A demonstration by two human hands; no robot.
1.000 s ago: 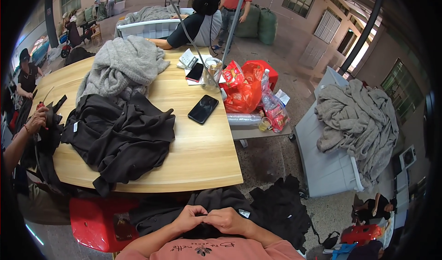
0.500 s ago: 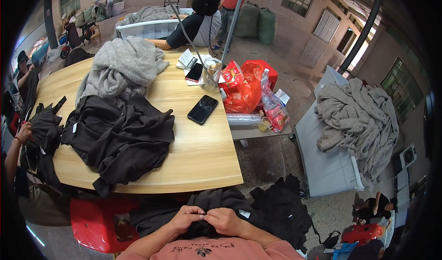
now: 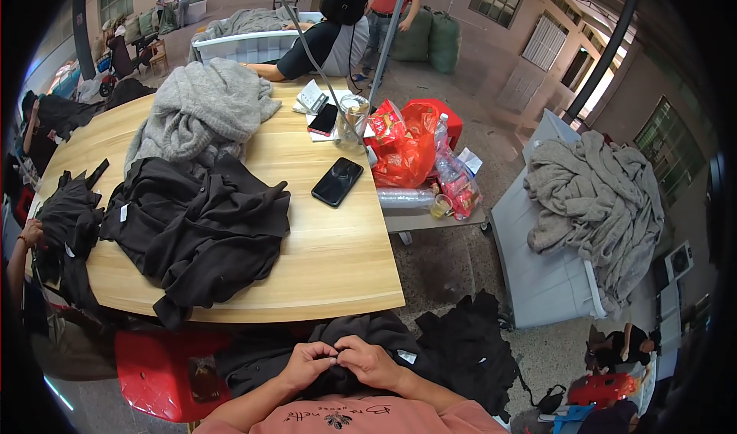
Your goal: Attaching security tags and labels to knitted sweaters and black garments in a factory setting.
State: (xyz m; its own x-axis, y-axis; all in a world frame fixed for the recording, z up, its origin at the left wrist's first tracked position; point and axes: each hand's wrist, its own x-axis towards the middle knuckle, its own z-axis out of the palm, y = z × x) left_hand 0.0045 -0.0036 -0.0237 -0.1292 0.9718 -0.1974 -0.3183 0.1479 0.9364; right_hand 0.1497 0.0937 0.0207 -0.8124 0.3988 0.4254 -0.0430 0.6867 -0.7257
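Note:
My left hand (image 3: 309, 365) and my right hand (image 3: 370, 363) meet fingertip to fingertip above my lap, in front of the table's near edge. Both are closed in a pinch on a dark garment (image 3: 368, 330) draped across my lap; the exact bit between the fingers is hidden. A small white label (image 3: 407, 356) shows on the cloth just beyond my right hand. On the table (image 3: 345, 265), a dark button-up garment (image 3: 203, 226) lies crumpled ahead of my left hand, against a grey knit heap (image 3: 203, 111).
A black phone (image 3: 338, 182) and a glass jar (image 3: 352, 117) are on the table. Right of it are a red plastic bag (image 3: 414, 146) and a pale bin (image 3: 549, 257) heaped with grey knits. A red stool (image 3: 157, 376) stands left; a co-worker's hand (image 3: 32, 233) holds dark cloth.
My right fingers have lifted and curled a little, still against the left. The co-worker's hand at the left shifted outward and down. A person in red at the back lowered an outstretched arm.

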